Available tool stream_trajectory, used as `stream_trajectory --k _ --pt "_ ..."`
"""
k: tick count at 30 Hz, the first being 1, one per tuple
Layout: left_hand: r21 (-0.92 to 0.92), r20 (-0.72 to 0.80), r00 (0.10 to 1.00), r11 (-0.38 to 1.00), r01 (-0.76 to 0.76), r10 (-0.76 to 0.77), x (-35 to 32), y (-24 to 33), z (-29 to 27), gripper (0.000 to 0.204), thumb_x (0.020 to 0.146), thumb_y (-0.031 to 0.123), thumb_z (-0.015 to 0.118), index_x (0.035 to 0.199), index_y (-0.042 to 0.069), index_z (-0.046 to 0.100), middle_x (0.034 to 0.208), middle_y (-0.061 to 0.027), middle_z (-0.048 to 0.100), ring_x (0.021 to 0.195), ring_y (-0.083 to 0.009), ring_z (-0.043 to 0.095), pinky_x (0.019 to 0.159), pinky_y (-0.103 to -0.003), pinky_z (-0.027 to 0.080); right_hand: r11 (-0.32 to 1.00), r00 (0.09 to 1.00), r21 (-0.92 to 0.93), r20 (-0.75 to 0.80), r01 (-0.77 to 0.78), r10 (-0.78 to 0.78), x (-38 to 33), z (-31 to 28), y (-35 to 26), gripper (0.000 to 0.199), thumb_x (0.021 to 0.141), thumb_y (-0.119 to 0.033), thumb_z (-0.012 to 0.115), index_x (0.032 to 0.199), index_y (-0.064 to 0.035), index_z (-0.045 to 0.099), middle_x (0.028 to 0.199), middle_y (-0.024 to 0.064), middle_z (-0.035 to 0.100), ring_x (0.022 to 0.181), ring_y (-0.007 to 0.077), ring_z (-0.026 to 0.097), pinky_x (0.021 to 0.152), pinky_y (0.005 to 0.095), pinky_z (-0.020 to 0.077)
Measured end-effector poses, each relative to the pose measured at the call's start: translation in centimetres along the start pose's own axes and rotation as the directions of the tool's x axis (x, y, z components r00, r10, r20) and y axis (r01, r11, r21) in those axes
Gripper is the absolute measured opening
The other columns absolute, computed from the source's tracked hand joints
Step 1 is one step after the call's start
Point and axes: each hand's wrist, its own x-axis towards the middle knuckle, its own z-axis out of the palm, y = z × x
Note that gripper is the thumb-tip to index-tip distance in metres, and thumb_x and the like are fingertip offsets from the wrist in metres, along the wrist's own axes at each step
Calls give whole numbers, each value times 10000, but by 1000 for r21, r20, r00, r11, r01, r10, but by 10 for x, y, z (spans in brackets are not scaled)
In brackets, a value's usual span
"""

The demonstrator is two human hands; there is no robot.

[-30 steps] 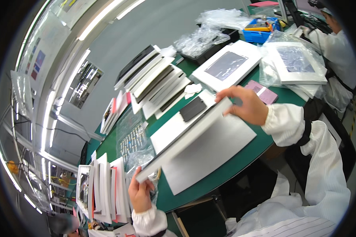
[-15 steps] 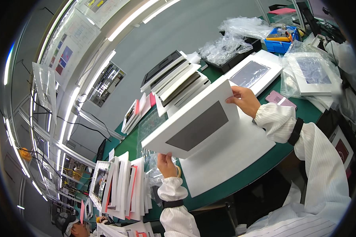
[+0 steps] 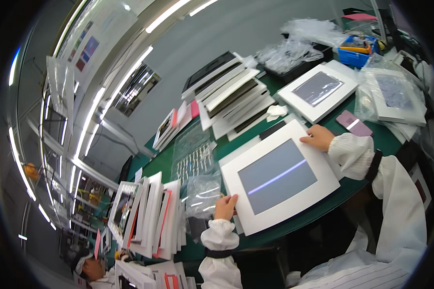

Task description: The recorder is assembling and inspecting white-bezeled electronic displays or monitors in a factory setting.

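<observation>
Between my hands is a white-framed display panel [image 3: 270,212], its grey screen [image 3: 275,171] tilted up toward me with a bright streak across it. My left hand [image 3: 225,207] grips the panel's lower left edge, fingers closed round it. At the upper right edge, my right hand [image 3: 319,138] pinches the frame, thumb on the front face. The white sheet under the panel is mostly hidden behind it. A clear plastic bag [image 3: 202,195] lies just beyond my left hand, and a pink phone [image 3: 354,123] rests to the right of my right hand.
Stacked white panels [image 3: 236,98] stand behind the held one. More panels [image 3: 149,216] lean upright at the left. Another framed panel [image 3: 318,89], a bagged panel [image 3: 393,94] and a blue bin [image 3: 354,57] sit at the right. A co-worker [image 3: 91,267] is at lower left.
The panel has swung from a steep tilt to face me more fully and come lower, to the right. Both hands still hold it and have shifted right. The head view has turned slightly.
</observation>
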Motion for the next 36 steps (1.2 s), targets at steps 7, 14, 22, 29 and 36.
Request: stream_trajectory --k 7,14,22,29,36 --pt "128 -13 1000 992 13 -11 -11 9 4 332 839 186 561 1024 -90 573 787 -132 630 642 -193 630 560 -301 543 999 998 38 58 -8 6 -24 -2 -9 516 804 -329 593 1135 56 506 1065 237 568 994 349 550 874 347 419" --pt "170 31 952 937 -305 304 -90 66 8 265 852 68 528 1093 -41 544 776 -85 606 602 -108 588 510 -208 484 932 955 254 -214 259 -207 -92 -46 -36 281 811 -153 584 1030 14 530 805 119 594 662 162 537 616 263 432" --pt "260 772 607 776 -575 190 -143 -42 113 199 846 252 545 954 101 616 824 -90 651 689 -261 629 607 -329 500 961 872 267 -485 77 65 -144 15 42 313 742 -46 619 603 -32 339 525 17 315 494 85 275 449 267 243" --pt "627 779 550 393 -672 -301 -121 -106 122 328 846 272 521 1136 119 506 903 -167 634 807 -360 615 683 -454 488 969 752 244 -646 40 131 -144 24 45 359 749 -20 602 562 -30 295 491 14 237 477 81 227 431 273 204" --pt "554 622 670 376 -743 406 -111 -106 123 350 823 228 560 1135 74 520 985 -198 599 893 -363 583 757 -437 465 983 748 181 -655 13 110 -144 33 48 374 777 -25 598 576 -49 283 511 -17 239 494 68 222 444 258 200"
